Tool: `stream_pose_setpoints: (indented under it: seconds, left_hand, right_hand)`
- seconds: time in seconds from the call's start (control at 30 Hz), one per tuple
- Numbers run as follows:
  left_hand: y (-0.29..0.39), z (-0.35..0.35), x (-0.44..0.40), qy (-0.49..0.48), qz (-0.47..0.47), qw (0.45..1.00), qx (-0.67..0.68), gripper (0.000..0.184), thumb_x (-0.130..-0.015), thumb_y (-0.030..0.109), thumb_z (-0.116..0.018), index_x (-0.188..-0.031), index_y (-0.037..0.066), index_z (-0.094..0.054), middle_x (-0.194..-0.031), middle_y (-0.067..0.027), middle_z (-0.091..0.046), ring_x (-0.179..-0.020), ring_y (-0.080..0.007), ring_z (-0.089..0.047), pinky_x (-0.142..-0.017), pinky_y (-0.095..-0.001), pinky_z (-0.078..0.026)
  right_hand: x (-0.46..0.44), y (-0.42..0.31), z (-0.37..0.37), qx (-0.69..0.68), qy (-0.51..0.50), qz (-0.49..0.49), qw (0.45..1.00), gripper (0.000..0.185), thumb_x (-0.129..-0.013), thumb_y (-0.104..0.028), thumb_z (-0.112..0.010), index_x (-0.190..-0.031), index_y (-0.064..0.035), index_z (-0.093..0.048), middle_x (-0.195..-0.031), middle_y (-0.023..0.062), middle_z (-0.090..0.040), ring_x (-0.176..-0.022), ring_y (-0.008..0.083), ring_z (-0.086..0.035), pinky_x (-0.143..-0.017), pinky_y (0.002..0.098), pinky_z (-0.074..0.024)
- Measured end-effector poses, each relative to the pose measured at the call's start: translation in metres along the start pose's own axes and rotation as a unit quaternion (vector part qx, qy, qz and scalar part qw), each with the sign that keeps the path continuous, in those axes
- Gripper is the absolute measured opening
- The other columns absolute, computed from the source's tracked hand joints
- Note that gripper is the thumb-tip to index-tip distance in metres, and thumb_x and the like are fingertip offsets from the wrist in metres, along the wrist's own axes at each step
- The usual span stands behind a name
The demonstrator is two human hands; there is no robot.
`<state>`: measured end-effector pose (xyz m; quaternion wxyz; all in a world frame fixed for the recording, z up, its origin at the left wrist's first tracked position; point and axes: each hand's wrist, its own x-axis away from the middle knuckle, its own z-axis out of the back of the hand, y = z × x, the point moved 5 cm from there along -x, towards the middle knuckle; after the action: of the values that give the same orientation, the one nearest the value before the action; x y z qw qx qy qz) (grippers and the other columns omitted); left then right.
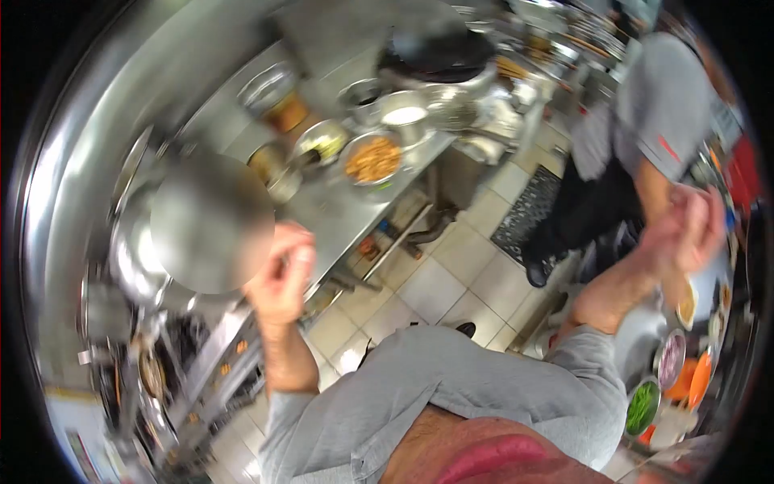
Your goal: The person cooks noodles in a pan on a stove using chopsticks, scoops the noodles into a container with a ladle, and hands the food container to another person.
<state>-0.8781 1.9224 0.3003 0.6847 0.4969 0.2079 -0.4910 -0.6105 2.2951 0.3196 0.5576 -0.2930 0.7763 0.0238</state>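
My left hand (280,274) is raised at the left with its fingers curled inward. A grey blurred patch covers part of it, so what it holds, if anything, is hidden. Right beside it is a large shiny metal bowl (133,250), partly behind the same patch; whether the hand touches it I cannot tell. Out to the right, my right hand (692,230) is lifted and smeared by motion. Its fingers look loosely spread, and no object shows in them. Below that hand, a bowl of chopped green vegetable (642,406) and a bowl of purplish pieces (669,359) stand on a counter.
A steel counter (343,218) carries a bowl of orange-brown pieces (373,159), a bowl of pale pieces (322,141) and a pot of white contents (403,113). A dark wok (439,52) sits behind. Another person (665,97) stands at the right, near a black floor mat (528,211).
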Motion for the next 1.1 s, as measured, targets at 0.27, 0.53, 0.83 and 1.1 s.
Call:
stream_pose_setpoints:
  seconds: [0.27,0.53,0.83,1.1]
  left_hand:
    - [0.173,0.317,0.038,-0.001,-0.49,0.864,-0.115,0.03,-0.082,0.024,-0.052,-0.11,0.012,-0.057,-0.108,-0.0071,-0.059,-0.092,-0.0219,-0.054,-0.077,-0.0452,-0.04]
    - [0.226,0.413,0.11,-0.114,-0.465,0.831,-0.284,0.032,-0.083,0.028,-0.052,-0.112,0.013,-0.054,-0.106,-0.0047,-0.058,-0.091,-0.0216,-0.056,-0.078,-0.0439,-0.042]
    - [0.235,0.446,0.144,-0.12,-0.379,0.828,-0.396,0.035,-0.084,0.033,-0.053,-0.114,0.014,-0.051,-0.105,-0.0021,-0.058,-0.091,-0.0213,-0.057,-0.079,-0.0423,-0.044]
    - [0.144,0.482,0.099,-0.007,-0.26,0.882,-0.392,0.038,-0.085,0.037,-0.053,-0.116,0.016,-0.049,-0.103,0.0002,-0.057,-0.09,-0.0211,-0.058,-0.08,-0.041,-0.046]
  right_hand:
    - [0.007,-0.274,-0.24,-0.26,-0.471,0.427,0.726,0.029,-0.094,-0.022,-0.044,-0.118,-0.0054,-0.043,-0.088,0.005,-0.056,-0.072,0.0163,-0.06,-0.056,0.0252,-0.0517]
    - [0.066,-0.373,-0.364,-0.433,-0.497,0.482,0.577,0.031,-0.095,-0.021,-0.042,-0.124,-0.0098,-0.04,-0.096,0.0051,-0.054,-0.077,0.0153,-0.058,-0.062,0.0269,-0.0502]
    - [0.086,-0.376,-0.442,-0.488,-0.488,0.512,0.511,0.035,-0.096,-0.021,-0.04,-0.13,-0.0147,-0.036,-0.106,0.0052,-0.052,-0.082,0.0143,-0.055,-0.067,0.0288,-0.0485]
    - [0.08,-0.324,-0.459,-0.445,-0.522,0.441,0.579,0.04,-0.096,-0.02,-0.038,-0.136,-0.019,-0.032,-0.114,0.0052,-0.05,-0.087,0.0134,-0.053,-0.073,0.0306,-0.0469]
